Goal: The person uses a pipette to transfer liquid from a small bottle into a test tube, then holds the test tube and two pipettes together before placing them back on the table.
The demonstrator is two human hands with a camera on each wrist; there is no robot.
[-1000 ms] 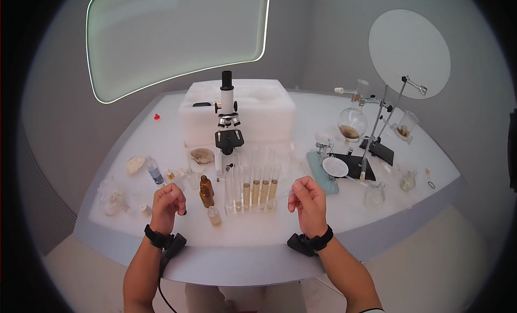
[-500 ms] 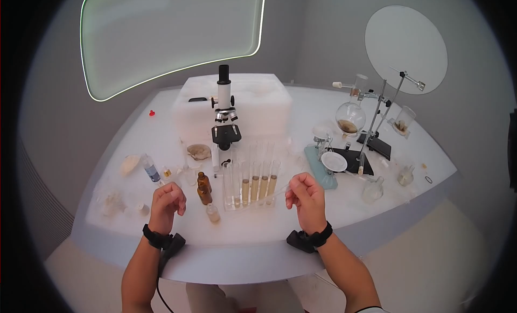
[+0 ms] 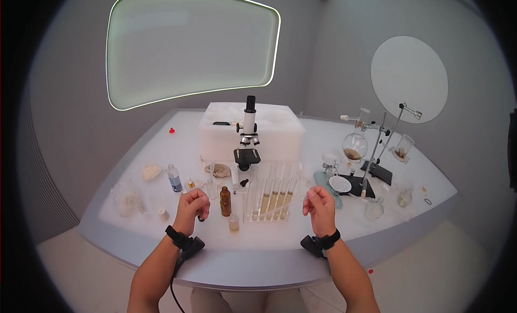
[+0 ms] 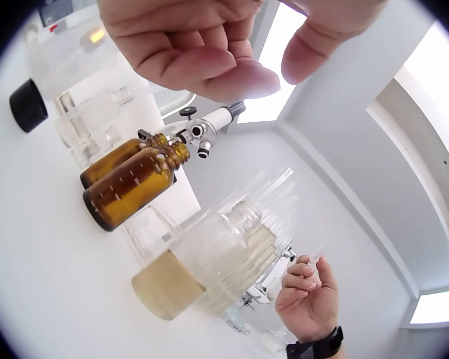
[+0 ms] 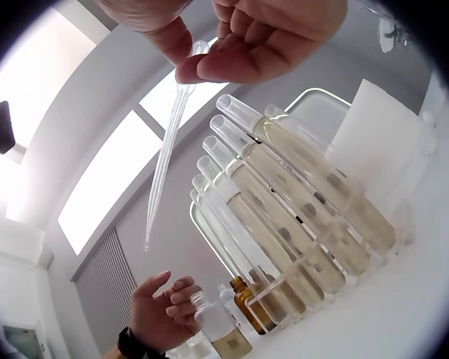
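My right hand (image 3: 322,208) pinches a clear plastic dropper (image 5: 165,153) near its bulb, and the thin stem slants down to the left. Beside it stands a clear rack (image 3: 249,220) of test tubes (image 5: 266,187), several of them holding pale brown liquid. My left hand (image 3: 193,208) hovers near the table's front left with fingers loosely curled and nothing in them. Close to the left hand are two brown glass bottles (image 4: 135,187) without caps, a small clear bottle (image 4: 168,284) with some brownish liquid, and a black cap (image 4: 28,105) lying on the table.
Behind the tubes stands a microscope (image 3: 249,124) before a white block (image 3: 285,135). To the right are a balance (image 3: 339,185), a round flask (image 3: 354,146) on a stand and small glass flasks (image 3: 374,209). A labelled bottle (image 3: 174,179) and a white cap (image 3: 163,215) are at left.
The head view has tilted up and turned, so the table appears lower and further right. The right hand keeps its pinch on the dropper; the left hand stays loosely curled.
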